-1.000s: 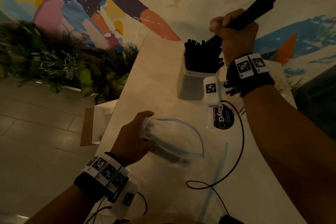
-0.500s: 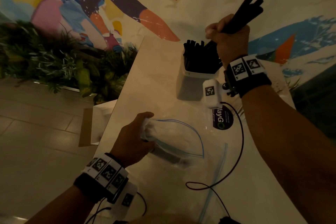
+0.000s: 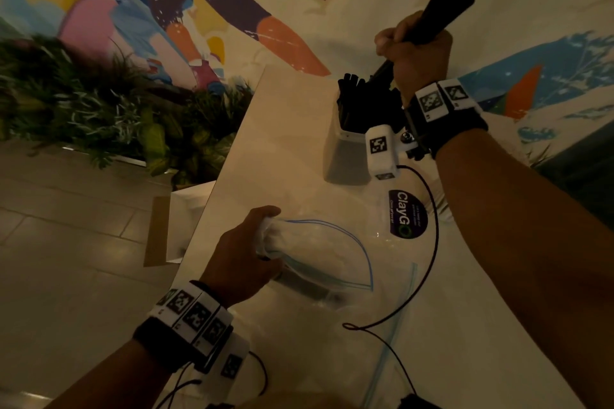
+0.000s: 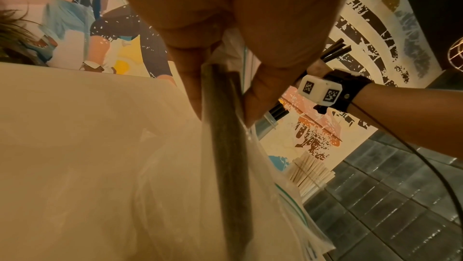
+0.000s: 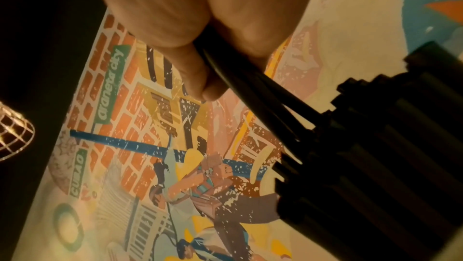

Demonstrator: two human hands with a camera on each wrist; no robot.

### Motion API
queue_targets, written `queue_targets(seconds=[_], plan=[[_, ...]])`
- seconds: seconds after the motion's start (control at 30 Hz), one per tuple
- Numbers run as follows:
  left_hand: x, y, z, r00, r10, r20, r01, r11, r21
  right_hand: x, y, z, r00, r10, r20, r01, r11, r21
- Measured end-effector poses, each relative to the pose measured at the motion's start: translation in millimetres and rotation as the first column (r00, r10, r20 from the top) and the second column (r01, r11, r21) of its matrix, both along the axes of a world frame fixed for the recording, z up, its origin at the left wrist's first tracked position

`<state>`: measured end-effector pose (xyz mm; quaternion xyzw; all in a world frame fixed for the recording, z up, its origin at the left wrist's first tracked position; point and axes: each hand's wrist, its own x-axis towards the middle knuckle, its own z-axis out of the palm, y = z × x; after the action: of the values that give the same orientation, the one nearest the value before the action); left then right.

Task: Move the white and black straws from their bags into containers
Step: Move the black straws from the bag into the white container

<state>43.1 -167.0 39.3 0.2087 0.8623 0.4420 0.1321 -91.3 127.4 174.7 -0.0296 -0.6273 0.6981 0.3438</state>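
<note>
While the bundle of black straws slants over the container, the right hand grips it mid-length in a fist.

Its long axis runs from lower ends among the straws standing in the container up and to the right, toward the mural. The left hand holds the gathered end of a clear bag lying on the pale table, a dark straw inside it. White straws stand further off. Plants and tiled floor lie left.

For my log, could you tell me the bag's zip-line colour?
Blue zip line on the clear bag; head view.
</note>
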Motion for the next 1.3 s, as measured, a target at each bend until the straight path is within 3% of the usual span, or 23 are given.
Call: queue_targets(seconds=[0.3, 0.47, 0.57, 0.63, 0.7, 0.8, 0.93, 1.07, 1.13, 1.17, 1.23, 1.3], plan=[[-1, -1, -2, 1.0, 0.011, -0.001, -0.011, 1.0, -0.016, -10, 27, 7, 0.974, -0.226, 0.003, 0.224, 0.961, -0.163], [-3, 2, -2, 1.0, 0.001, -0.003, -0.001, 1.0, -0.023, -5, 15, -9, 0.999, -0.013, 0.053, 0.009, 0.997, 0.073], [-5, 2, -3, 1.0, -0.001, 0.006, 0.001, 1.0, -0.018, -9, 13, -5, 0.997, 0.019, 0.08, -0.031, 0.988, 0.15], [-6, 1, -4, 1.0, -0.006, 0.016, 0.006, 1.0, -0.016, -8, 9, -11, 0.982, 0.04, 0.185, -0.083, 0.97, 0.229], [-6, 1, -4, 1.0, -0.006, 0.018, 0.007, 1.0, -0.014, -3, 10, -24, 0.956, -0.005, 0.294, -0.082, 0.956, 0.283], [-6, 0, -5, 1.0, -0.003, 0.015, 0.003, 1.0, -0.023, -3, 16, -40, 0.931, -0.137, 0.34, 0.029, 0.952, 0.304], [-6, -3, -8, 1.0, 0.005, 0.018, -0.004, 1.0, -0.017, -4, 29, -40, 0.78, -0.483, 0.397, 0.194, 0.791, 0.58], [-7, -3, -10, 1.0, 0.008, 0.011, -0.008, 1.0, -0.02, -5, 38, -49, 0.632, -0.478, 0.61, 0.039, 0.805, 0.591], [-8, -2, -9, 1.0, -0.004, 0.005, 0.004, 1.0, -0.029, -7, 43, -55, 0.583, -0.498, 0.642, 0.001, 0.791, 0.612], [-8, -2, -9, 1.0, -0.009, 0.008, 0.009, 0.999, -0.032, -7, 41, -51, 0.577, -0.518, 0.631, 0.011, 0.778, 0.628], [-9, -3, -9, 1.0, -0.005, 0.015, 0.005, 0.999, -0.033, -8, 33, -34, 0.662, -0.562, 0.496, 0.132, 0.739, 0.661], [-8, -3, -9, 1.0, -0.004, 0.015, 0.004, 0.999, -0.034, -6, 28, -12, 0.769, -0.622, 0.147, 0.377, 0.628, 0.681]])
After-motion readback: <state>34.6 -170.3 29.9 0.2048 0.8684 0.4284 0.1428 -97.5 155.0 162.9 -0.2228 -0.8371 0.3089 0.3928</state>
